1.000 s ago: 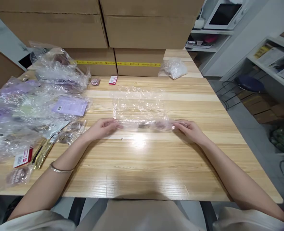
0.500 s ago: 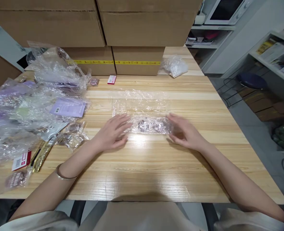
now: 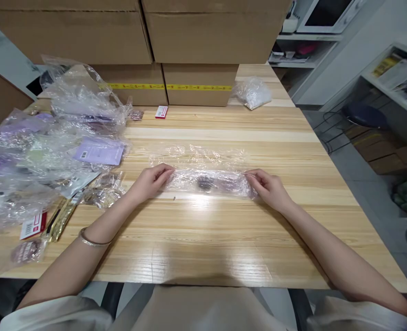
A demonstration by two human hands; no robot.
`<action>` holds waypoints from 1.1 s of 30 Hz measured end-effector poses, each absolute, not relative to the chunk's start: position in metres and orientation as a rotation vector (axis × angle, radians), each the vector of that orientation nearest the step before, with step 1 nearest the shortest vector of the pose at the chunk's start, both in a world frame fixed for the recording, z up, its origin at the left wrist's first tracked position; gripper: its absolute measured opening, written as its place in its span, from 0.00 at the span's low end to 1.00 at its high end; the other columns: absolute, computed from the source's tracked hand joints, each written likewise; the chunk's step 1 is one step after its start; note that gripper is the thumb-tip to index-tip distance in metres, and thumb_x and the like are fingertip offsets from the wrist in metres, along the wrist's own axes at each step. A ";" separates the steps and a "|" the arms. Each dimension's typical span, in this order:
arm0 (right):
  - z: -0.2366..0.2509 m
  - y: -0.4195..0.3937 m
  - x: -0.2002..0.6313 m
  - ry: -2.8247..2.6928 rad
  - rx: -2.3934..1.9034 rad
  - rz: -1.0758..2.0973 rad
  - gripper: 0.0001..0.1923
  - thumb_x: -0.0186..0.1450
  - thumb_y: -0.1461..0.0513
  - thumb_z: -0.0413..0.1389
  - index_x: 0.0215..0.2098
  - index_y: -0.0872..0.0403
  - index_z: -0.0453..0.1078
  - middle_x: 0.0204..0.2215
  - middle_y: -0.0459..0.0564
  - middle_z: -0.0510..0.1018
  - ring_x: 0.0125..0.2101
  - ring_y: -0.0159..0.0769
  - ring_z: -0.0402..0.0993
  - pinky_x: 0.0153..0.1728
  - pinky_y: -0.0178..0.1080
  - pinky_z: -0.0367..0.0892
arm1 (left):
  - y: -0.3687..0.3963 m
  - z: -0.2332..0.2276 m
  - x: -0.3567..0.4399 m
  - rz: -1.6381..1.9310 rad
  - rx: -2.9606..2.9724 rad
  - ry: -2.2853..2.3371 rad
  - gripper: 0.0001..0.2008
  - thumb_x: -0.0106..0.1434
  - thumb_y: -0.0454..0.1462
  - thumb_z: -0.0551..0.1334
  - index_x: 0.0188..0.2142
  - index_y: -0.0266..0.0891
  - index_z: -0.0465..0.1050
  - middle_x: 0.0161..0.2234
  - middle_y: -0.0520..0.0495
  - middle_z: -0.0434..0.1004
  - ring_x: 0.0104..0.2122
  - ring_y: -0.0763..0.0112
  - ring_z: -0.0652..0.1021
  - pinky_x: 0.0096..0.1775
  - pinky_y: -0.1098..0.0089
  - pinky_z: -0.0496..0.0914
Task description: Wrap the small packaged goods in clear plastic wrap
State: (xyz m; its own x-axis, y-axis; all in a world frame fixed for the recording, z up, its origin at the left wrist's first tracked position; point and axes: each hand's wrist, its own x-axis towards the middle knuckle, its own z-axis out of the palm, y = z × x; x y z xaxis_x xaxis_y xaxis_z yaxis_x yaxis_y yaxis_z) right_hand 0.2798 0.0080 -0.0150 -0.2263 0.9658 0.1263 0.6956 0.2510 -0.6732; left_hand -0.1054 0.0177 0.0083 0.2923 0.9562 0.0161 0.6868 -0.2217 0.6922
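On the desk (image 3: 203, 239) in front of the cardboard boxes (image 3: 198, 75), I saw clear film (image 3: 186, 180) folded over a dark item (image 3: 204, 183); the left hand (image 3: 151, 181) and right hand (image 3: 269, 187), loose moments earlier, pinched its ends, less lying flat: the folding had apparently advanced.

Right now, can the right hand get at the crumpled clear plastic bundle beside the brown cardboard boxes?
Probably yes, with a stretch: across the pale wooden table, nothing seems to block the right hand from the bundle. But that hand pinches transparent plastic film, which it should release first.
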 end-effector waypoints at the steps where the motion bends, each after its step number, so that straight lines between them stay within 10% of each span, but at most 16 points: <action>1: -0.017 0.009 0.280 -1.983 -1.574 0.645 0.18 0.69 0.48 0.51 0.42 0.52 0.74 0.26 0.47 0.79 0.23 0.36 0.73 0.26 0.38 0.66 | 0.018 0.006 -0.103 0.548 2.040 1.497 0.19 0.70 0.49 0.53 0.43 0.39 0.75 0.36 0.46 0.81 0.34 0.66 0.79 0.37 0.69 0.70; 7: -0.011 0.010 0.283 -2.096 -1.537 0.184 0.22 0.65 0.50 0.57 0.51 0.53 0.71 0.41 0.59 0.80 0.43 0.51 0.77 0.43 0.51 0.71 | 0.012 0.007 -0.099 0.543 2.566 1.474 0.17 0.70 0.44 0.57 0.53 0.40 0.73 0.54 0.36 0.73 0.54 0.54 0.73 0.54 0.54 0.67; 12: -0.002 0.004 0.281 -2.531 -1.020 0.541 0.38 0.63 0.53 0.60 0.69 0.49 0.56 0.65 0.56 0.66 0.63 0.52 0.63 0.61 0.55 0.63 | 0.011 0.017 -0.108 0.217 2.539 1.023 0.27 0.65 0.46 0.63 0.62 0.45 0.66 0.63 0.43 0.68 0.62 0.57 0.68 0.64 0.52 0.58; 18: -0.009 0.009 0.283 -2.326 -1.134 0.695 0.17 0.70 0.56 0.50 0.50 0.48 0.77 0.48 0.51 0.82 0.50 0.46 0.78 0.51 0.48 0.72 | 0.018 0.017 -0.124 0.297 2.314 1.034 0.18 0.66 0.42 0.59 0.54 0.45 0.75 0.57 0.47 0.75 0.62 0.61 0.70 0.65 0.53 0.58; 22: -0.013 0.010 0.283 -1.992 -1.432 0.751 0.19 0.70 0.50 0.50 0.34 0.52 0.77 0.28 0.49 0.81 0.28 0.39 0.77 0.30 0.39 0.71 | 0.015 0.020 -0.121 0.470 1.983 1.208 0.17 0.67 0.49 0.59 0.42 0.42 0.81 0.43 0.46 0.83 0.43 0.62 0.81 0.46 0.65 0.74; 33: -0.014 0.006 0.271 -1.902 -1.851 0.442 0.14 0.63 0.50 0.57 0.35 0.51 0.75 0.22 0.47 0.78 0.23 0.40 0.73 0.25 0.39 0.64 | 0.025 0.003 -0.097 0.637 1.958 1.693 0.15 0.65 0.48 0.60 0.40 0.39 0.77 0.36 0.45 0.80 0.34 0.64 0.78 0.37 0.67 0.69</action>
